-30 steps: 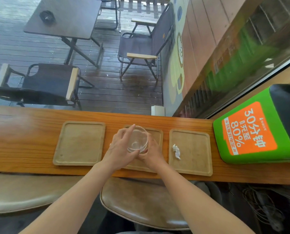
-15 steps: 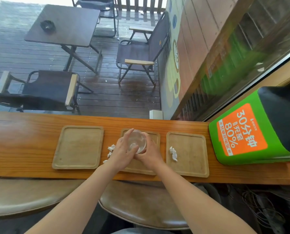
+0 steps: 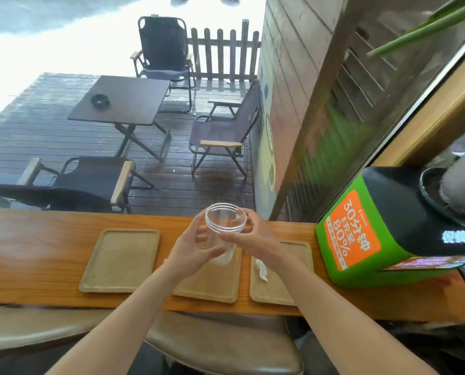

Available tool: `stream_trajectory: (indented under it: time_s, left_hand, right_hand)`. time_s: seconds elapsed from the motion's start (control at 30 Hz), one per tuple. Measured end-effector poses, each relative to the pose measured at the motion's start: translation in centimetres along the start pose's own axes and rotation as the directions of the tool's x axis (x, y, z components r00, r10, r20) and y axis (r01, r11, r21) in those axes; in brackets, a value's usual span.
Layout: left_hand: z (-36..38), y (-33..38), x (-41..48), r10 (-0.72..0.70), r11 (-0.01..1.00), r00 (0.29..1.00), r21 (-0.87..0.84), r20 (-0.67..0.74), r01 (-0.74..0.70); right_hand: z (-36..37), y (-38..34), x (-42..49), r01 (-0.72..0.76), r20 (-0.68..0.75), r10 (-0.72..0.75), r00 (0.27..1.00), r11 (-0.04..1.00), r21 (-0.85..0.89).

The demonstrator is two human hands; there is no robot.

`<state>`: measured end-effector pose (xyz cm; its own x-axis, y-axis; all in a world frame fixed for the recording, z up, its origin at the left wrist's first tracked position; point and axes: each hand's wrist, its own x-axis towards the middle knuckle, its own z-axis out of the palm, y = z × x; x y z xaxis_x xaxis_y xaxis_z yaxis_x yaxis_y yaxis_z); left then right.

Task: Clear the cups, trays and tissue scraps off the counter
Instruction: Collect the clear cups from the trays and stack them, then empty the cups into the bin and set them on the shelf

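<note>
Just above the middle of the frame, both hands hold a clear plastic cup [image 3: 225,228] lifted off the wooden counter [image 3: 36,253]. The left hand [image 3: 192,250] wraps the cup's lower side from the left, fingers curled around it and thumb pointing toward the rim. The right hand [image 3: 253,236] grips the cup from the right, fingers bent against its wall just under the open mouth. The cup is upright, tilted slightly toward the camera, and looks empty.

Below the hands, three wooden trays lie in a row on the counter. The left tray [image 3: 120,259] is bare and fully in view. The middle tray [image 3: 212,282] sits directly under the raised cup and is partly covered by the left wrist. The right tray [image 3: 272,288] is crossed by the right forearm and carries a crumpled white tissue scrap [image 3: 261,269] near its left edge.

At the right of the frame, a green box [image 3: 361,239] with an orange label stands on the counter, just beside the right tray. Along the bottom edge, brown padded stools [image 3: 220,347] sit under the counter. Across the upper half, beyond the counter, a dark table [image 3: 123,100] and folding chairs stand on a wooden deck.
</note>
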<state>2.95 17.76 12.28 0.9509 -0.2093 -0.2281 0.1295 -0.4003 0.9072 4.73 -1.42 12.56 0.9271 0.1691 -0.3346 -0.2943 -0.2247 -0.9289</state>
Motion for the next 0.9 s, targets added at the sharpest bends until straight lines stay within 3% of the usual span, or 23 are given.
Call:
stream_trajectory:
  time_s: [0.13,0.37,0.6,0.73,0.9]
  left_hand:
    - [1.8,3.2,0.1,0.093,0.993,0.995,-0.079,0.043,-0.089]
    - [5.0,7.9,-0.1,0.287,0.957,0.907,-0.123,0.308,-0.261]
    - [13.0,7.6,-4.6,0.299,0.952,0.788,-0.228,0.538,-0.205]
    - [18.0,9.0,-9.1,0.336,0.941,0.698,-0.251,0.633,-0.225]
    - [23.9,12.2,-14.2,0.349,0.933,0.584,-0.216,0.733,-0.286]
  right_hand:
    - [-2.5,-1.3,-2.8,0.054,-0.095,-0.051,0.994,0.998,0.032]
    - [-5.5,-2.2,-11.2,0.103,-0.367,-0.043,0.929,0.984,0.147]
    - [-4.3,1.9,-22.7,0.121,-0.688,0.102,0.719,0.956,0.268]
    - [-4.6,3.9,-29.9,0.124,-0.779,0.194,0.596,0.936,0.328]
    - [-6.5,6.0,-38.1,0.185,-0.842,0.208,0.498,0.923,0.337]
